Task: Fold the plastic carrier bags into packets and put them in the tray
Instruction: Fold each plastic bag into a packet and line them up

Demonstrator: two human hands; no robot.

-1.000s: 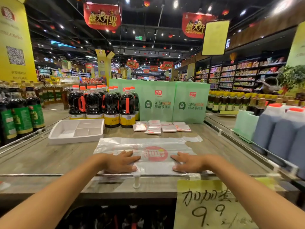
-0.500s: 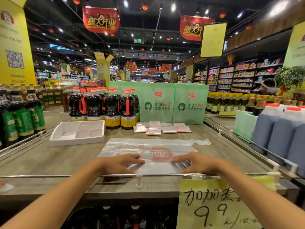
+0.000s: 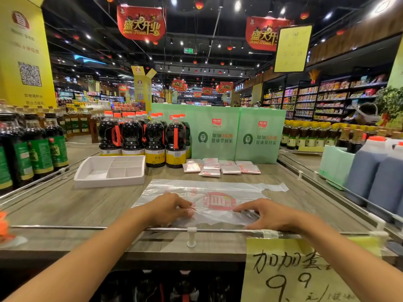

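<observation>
Flat palms have risen into curled fingers: left hand (image 3: 168, 209) and right hand (image 3: 261, 214) pinch the near edge of the clear, red-printed plastic carrier bag (image 3: 207, 188) lying on the wooden counter (image 3: 65, 203), apparently to lift a fold; the white compartmented tray (image 3: 87, 171) waits beyond, left.

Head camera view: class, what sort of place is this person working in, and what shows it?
Most likely a supermarket. Stocked shelves line the right side, sauce bottles stand in rows on the display table, and a handwritten price sign hangs at its front edge.
</observation>
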